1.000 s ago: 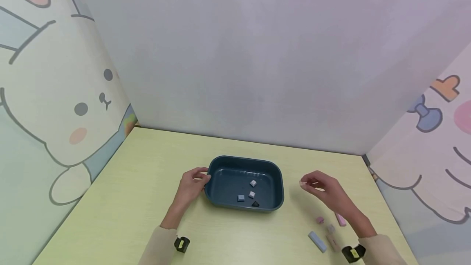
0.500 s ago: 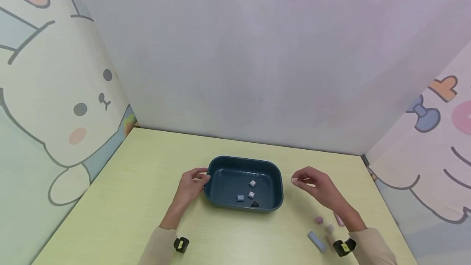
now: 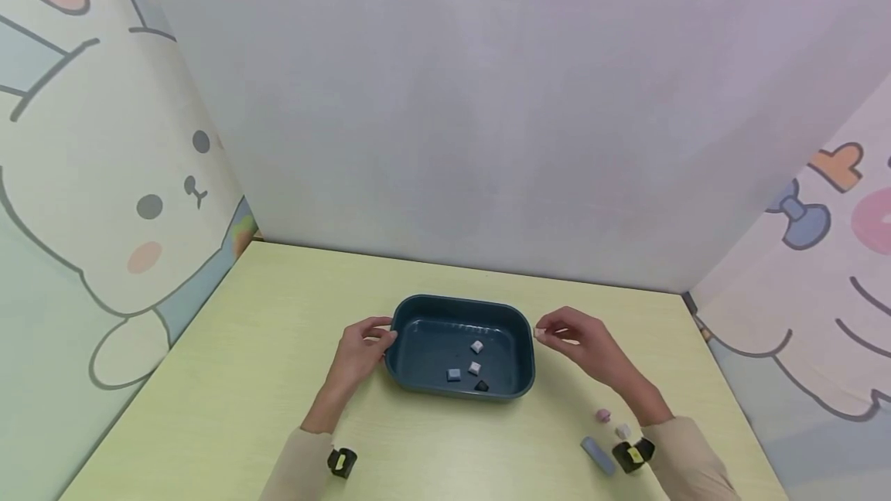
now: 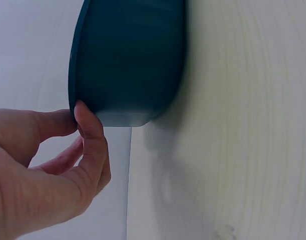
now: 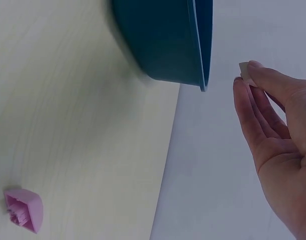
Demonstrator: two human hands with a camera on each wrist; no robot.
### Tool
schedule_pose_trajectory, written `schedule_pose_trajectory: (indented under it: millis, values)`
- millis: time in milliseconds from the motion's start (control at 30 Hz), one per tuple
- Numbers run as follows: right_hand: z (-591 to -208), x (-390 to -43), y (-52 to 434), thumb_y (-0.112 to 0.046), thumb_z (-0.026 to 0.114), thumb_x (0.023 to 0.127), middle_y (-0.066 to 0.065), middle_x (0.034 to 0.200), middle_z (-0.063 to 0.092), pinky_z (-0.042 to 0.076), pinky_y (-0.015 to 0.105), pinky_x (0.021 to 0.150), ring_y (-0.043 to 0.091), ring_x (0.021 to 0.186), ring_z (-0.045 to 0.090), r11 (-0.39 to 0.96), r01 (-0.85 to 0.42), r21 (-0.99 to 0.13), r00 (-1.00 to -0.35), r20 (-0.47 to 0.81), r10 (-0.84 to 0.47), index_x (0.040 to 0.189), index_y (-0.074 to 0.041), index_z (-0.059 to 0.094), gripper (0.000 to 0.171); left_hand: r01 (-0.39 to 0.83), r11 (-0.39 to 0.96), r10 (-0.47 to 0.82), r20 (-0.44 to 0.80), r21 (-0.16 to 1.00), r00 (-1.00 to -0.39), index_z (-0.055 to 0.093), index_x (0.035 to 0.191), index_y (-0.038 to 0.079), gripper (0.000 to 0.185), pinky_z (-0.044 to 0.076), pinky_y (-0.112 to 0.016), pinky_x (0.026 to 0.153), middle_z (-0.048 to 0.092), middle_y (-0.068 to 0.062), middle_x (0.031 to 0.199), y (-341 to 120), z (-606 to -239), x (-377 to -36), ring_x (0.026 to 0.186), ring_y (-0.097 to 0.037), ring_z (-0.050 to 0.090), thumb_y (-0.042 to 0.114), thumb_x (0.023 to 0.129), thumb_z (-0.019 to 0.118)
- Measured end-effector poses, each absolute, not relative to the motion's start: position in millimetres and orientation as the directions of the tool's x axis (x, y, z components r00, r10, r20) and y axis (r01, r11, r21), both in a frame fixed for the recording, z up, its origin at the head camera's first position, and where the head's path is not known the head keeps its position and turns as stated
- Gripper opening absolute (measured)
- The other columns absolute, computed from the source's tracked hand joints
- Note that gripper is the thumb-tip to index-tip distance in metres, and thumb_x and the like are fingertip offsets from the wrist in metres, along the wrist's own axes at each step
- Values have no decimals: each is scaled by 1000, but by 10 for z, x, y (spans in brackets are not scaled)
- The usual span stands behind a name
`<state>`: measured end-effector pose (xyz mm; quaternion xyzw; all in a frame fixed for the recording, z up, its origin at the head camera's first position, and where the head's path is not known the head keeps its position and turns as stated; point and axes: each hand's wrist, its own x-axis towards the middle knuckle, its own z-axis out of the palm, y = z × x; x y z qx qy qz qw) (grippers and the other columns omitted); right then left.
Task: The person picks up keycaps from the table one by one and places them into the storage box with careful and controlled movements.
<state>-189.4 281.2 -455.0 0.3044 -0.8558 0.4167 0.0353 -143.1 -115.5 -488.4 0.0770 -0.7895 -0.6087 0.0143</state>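
A dark teal plastic basin (image 3: 428,342) stands on the table, holding two white keycaps (image 3: 476,346), a light blue keycap (image 3: 454,375) and a black keycap (image 3: 482,386). My left hand (image 3: 357,356) pinches the basin's left rim between thumb and fingers, as the left wrist view also shows. My right hand (image 3: 586,342) is just outside the basin's right rim, at about rim height. Between its thumb and fingertips it pinches a small off-white keycap (image 5: 246,74).
On the table (image 3: 299,308) to the right lie a pink keycap (image 3: 602,414), a white keycap (image 3: 623,431) and a long blue keycap (image 3: 599,456), close by my right wrist. A grey-white wall panel (image 3: 445,138) rises behind the table, with cartoon-printed panels at both sides.
My right hand has moved left with the off-white keycap, from well right of the basin to its right rim. The left hand keeps its hold on the basin.
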Motion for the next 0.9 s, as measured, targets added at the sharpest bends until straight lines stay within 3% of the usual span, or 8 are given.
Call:
schedule_pose_trajectory:
  millis: [533, 900]
  values:
    - [-4596, -2012, 2601, -13, 76, 93, -7, 105, 70, 58, 28, 85, 12, 96, 69, 471, -515, -717, -822, 255, -510, 109, -20, 72, 17, -117, 245, -135, -86, 962, -987, 68, 124, -5, 29, 57, -36, 65, 70, -16, 98, -1143, -4846, -1403, 79, -31, 69, 7, 97, 70]
    - [-4545, -2037, 2446, -13, 76, 94, -7, 105, 70, 59, 31, 86, 12, 96, 69, 466, -509, -724, -815, 232, -530, 109, -17, 73, 16, -104, 240, -135, -73, 965, -988, 68, 123, -5, 29, 57, -33, 62, 70, -17, 97, -1142, -4849, -1415, 77, -31, 69, 6, 97, 70]
